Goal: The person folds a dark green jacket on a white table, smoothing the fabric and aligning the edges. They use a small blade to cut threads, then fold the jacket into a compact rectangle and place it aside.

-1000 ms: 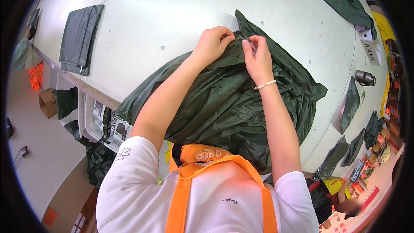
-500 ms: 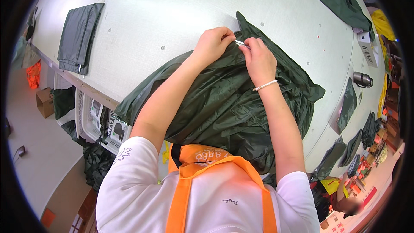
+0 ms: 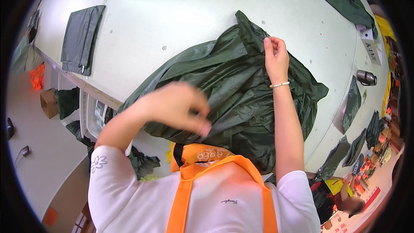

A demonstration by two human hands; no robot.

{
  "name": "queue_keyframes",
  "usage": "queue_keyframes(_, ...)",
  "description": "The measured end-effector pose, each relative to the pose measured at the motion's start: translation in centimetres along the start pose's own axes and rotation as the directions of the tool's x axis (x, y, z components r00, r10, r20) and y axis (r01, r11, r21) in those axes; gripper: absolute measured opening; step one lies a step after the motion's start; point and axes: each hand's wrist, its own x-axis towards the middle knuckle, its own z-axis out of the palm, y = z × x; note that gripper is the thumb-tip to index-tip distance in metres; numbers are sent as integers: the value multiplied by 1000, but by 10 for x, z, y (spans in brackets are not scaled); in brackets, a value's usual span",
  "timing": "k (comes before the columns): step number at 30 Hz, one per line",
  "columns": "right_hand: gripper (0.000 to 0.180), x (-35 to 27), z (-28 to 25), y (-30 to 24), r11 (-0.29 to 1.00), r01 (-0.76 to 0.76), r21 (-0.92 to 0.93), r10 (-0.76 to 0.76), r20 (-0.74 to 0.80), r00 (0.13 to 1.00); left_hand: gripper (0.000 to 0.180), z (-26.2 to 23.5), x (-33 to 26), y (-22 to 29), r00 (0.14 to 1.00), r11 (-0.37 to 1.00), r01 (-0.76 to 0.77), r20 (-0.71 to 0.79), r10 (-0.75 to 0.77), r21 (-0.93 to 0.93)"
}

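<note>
Green jacket (image 3: 241, 90): left hand (image 3: 179, 108) has pulled back; right hand (image 3: 276, 56) stays.

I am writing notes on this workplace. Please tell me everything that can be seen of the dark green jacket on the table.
The dark green jacket is thin, slightly shiny fabric like rainwear, crumpled and spread on the white table, its near part hanging over the table edge. A zipper line runs along its upper edge, and small snap buttons show near it. The right hand pinches the fabric by that edge; the blurred left hand is above its lower part, contact unclear.

white short-sleeved shirt (image 3: 142, 198), orange apron straps (image 3: 181, 207), beaded bracelet (image 3: 279, 85).
</note>
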Motion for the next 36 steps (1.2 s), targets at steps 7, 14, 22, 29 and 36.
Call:
queue_keyframes(7, 23, 3, 8, -32, 997, 58, -51, -52, 118, 992, 34, -34, 155, -90, 448, 928, 298, -825, -344, -225)
queue_keyframes(14, 22, 1, -1, -14, 990, 138, 16, -139, 118, 983, 24, -25, 160, -82, 525, 644, -273, -672, -522, -715)
queue_keyframes(22, 22, 4, 16, -37, 932, 361, 26, -362, 113, 925, 20, -34, 134, -57, 641, 388, -459, -600, -479, -799)
queue_keyframes(29, 24, 4, 15, -44, 897, 438, -68, -430, 104, 897, 18, -36, 129, -43, 651, 349, -483, -596, -471, -803)
queue_keyframes(36, 21, -1, 23, -41, 948, 284, 147, -296, 74, 952, 21, -37, 129, -44, 669, 386, -477, -611, -424, -790)
